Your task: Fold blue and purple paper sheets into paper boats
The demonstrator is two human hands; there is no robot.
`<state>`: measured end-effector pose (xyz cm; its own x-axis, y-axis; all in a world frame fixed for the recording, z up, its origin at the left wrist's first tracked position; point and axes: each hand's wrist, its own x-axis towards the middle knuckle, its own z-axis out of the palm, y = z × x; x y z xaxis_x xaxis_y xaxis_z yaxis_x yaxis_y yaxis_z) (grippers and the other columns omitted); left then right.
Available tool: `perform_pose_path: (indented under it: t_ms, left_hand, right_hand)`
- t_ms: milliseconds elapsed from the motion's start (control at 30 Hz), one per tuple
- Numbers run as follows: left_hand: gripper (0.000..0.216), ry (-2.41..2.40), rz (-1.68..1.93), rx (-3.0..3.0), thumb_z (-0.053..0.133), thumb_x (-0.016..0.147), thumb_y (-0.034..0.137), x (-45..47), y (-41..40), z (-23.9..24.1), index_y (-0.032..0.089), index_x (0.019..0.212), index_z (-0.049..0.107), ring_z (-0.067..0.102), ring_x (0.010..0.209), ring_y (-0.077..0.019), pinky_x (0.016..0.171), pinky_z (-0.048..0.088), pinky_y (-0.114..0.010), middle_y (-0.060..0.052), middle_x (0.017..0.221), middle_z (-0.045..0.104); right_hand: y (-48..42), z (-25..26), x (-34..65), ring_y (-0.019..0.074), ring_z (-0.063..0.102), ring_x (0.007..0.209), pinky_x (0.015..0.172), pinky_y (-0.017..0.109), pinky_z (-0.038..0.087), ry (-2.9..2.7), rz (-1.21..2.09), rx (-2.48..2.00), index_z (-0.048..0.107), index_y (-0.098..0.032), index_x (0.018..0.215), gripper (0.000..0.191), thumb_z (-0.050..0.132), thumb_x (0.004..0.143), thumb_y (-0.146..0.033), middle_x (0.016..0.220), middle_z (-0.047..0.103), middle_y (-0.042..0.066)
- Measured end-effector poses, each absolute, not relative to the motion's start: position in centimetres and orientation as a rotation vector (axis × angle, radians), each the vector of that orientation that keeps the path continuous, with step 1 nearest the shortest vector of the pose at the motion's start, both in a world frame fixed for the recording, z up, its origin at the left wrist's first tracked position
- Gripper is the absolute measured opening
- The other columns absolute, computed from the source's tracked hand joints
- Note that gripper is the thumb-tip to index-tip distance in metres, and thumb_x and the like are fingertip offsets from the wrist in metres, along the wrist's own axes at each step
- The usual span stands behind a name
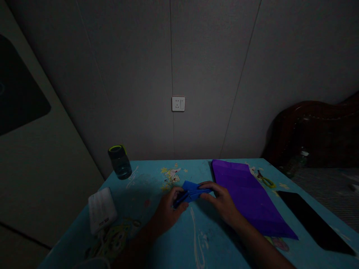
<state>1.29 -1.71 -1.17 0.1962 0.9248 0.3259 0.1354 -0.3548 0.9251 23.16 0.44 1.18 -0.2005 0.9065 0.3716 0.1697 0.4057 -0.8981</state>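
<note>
A: While your left hand and your right hand are facing each other over the table, what are you gripping?

B: You are clamping both onto one piece of blue folded paper; your left fingers and thumb are pinching its left end, your right ones its right end.

A: And just past your right hand?

B: A purple sheet is stretching from the table's far edge toward you, passing behind your right forearm.

A: Farther out, you are having scissors lying near the far right corner, and a black flat slab is running along the right edge.

B: On your left, a white box is lying by the left edge, and a bottle is standing near the far left corner.

A: Beyond the far edge, a socket plate is showing on the wall.
</note>
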Motion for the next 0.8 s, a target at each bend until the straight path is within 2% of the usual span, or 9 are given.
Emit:
perform_pose_path:
  t_ms: [200,233,267,333,400,500,567,700,800]
  left_hand:
    - [0.077,0.880,1.132,1.468,0.066,0.083,0.040,1.7,-2.2,-1.2,0.023,0.143,0.022,0.065,0.054,-0.0129,0.049,0.052,-0.024,0.000,0.083,0.067]
    - [0.073,0.883,1.098,1.479,0.065,0.084,0.042,1.7,-2.2,-1.1,0.021,0.143,0.027,0.065,0.053,-0.0132,0.049,0.052,-0.024,0.000,0.078,0.067]
    - [0.062,0.899,1.060,1.504,0.062,0.085,0.044,1.7,-2.2,-1.0,0.018,0.137,0.039,0.065,0.053,-0.0136,0.050,0.052,-0.024,0.000,0.073,0.067]
    - [0.038,0.955,1.005,1.569,0.056,0.089,0.046,1.6,-2.2,-1.0,0.014,0.108,0.062,0.065,0.053,-0.0141,0.050,0.051,-0.024,-0.002,0.065,0.067]
    - [0.037,1.015,1.009,1.603,0.051,0.091,0.047,1.6,-2.2,-1.0,0.014,0.087,0.066,0.064,0.052,-0.0141,0.050,0.049,-0.024,-0.004,0.060,0.068]
    - [0.038,1.068,1.084,1.565,0.050,0.091,0.048,1.7,-2.2,-1.0,0.015,0.086,0.067,0.064,0.051,-0.0143,0.049,0.048,-0.024,-0.005,0.061,0.071]
    - [0.040,1.088,1.147,1.515,0.050,0.090,0.051,1.8,-2.1,-0.9,0.014,0.085,0.067,0.064,0.050,-0.0146,0.049,0.048,-0.023,-0.005,0.061,0.072]
    - [0.048,1.103,1.222,1.415,0.050,0.088,0.058,1.8,-2.1,-0.6,0.013,0.086,0.066,0.064,0.050,-0.0157,0.049,0.048,-0.024,-0.006,0.058,0.071]
    - [0.050,1.073,1.189,1.362,0.050,0.087,0.060,2.0,-2.1,-0.5,0.012,0.091,0.065,0.065,0.051,-0.0164,0.048,0.047,-0.023,-0.005,0.058,0.071]
  right_hand:
    - [-0.5,1.2,22.6,0.0229,0.068,0.091,0.081,0.035,0.052,-1.612,1.049,-0.932,0.064,-0.025,0.110,0.035,0.075,0.077,-0.031,0.094,0.073,0.003]
    - [-0.6,1.3,22.6,0.0224,0.068,0.089,0.080,0.035,0.053,-1.601,1.071,-0.927,0.062,-0.025,0.111,0.037,0.075,0.077,-0.031,0.091,0.073,0.003]
    - [-0.7,1.5,22.5,0.0220,0.069,0.085,0.079,0.035,0.053,-1.593,1.085,-0.927,0.061,-0.025,0.111,0.037,0.074,0.077,-0.031,0.088,0.073,0.002]
    - [-0.9,1.8,22.4,0.0217,0.069,0.082,0.078,0.036,0.053,-1.574,1.104,-0.934,0.060,-0.025,0.112,0.039,0.075,0.077,-0.032,0.084,0.073,0.002]
    - [-1.0,1.9,22.2,0.0222,0.069,0.082,0.078,0.037,0.053,-1.539,1.128,-0.941,0.057,-0.024,0.116,0.046,0.076,0.075,-0.034,0.084,0.073,0.003]
    - [-0.8,1.8,21.9,0.0222,0.068,0.084,0.076,0.034,0.052,-1.467,1.182,-0.932,0.052,-0.024,0.127,0.060,0.077,0.074,-0.036,0.087,0.073,0.004]
    - [-0.5,1.5,21.7,0.0207,0.067,0.079,0.071,0.031,0.051,-1.430,1.233,-0.926,0.053,-0.023,0.128,0.062,0.077,0.074,-0.040,0.083,0.071,0.002]
    - [-0.4,0.5,21.4,0.0189,0.063,0.072,0.068,0.031,0.049,-1.474,1.300,-0.879,0.067,-0.019,0.100,0.036,0.072,0.078,-0.048,0.076,0.068,0.002]
    - [-0.8,0.3,21.0,0.0198,0.062,0.075,0.072,0.033,0.049,-1.554,1.205,-0.906,0.067,-0.018,0.085,0.030,0.064,0.084,-0.047,0.078,0.068,0.003]
